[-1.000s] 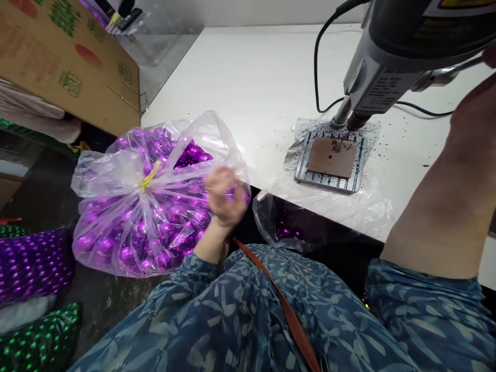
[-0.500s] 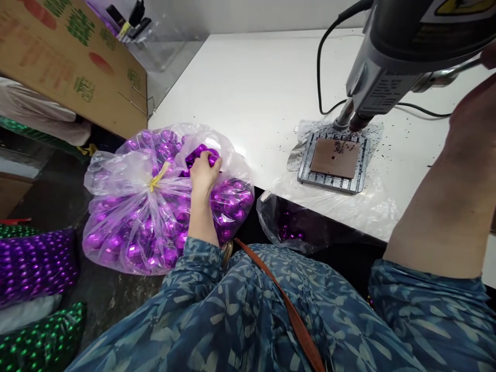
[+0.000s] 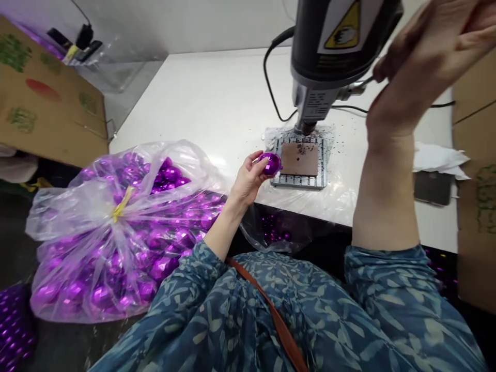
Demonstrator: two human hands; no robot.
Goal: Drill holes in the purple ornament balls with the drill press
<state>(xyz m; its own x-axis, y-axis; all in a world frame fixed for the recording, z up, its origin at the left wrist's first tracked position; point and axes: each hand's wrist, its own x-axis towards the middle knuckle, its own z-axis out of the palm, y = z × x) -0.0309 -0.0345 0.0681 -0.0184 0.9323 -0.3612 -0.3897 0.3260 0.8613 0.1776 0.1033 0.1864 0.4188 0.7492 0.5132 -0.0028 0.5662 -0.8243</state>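
Observation:
My left hand [image 3: 248, 181] pinches a shiny purple faceted bauble [image 3: 272, 164] between thumb and fingers. It is held at the left edge of the drill press's slotted metal base [image 3: 322, 178]. On that base lies a brown square board [image 3: 294, 160] with a small dark hole. Over it stands the drill press [image 3: 329, 57], with a yellow warning label on its dark motor housing. Up at the right, my right hand [image 3: 430, 62] is closed around the end of the press's lever [image 3: 364, 82]; its fingers are partly hidden.
A clear bag of purple baubles [image 3: 147, 248], tied with yellow, sits at left with a torn opening. Dark shavings lie around the base. A plastic bag [image 3: 267, 240] hangs at the table's front edge. Cardboard boxes [image 3: 58, 108] flank the table; a dark phone-like slab [image 3: 433, 187] lies right.
My left hand has come out of the bag and moved right with a purple bauble. The view has turned right, bringing my right hand on the lever into fuller view.

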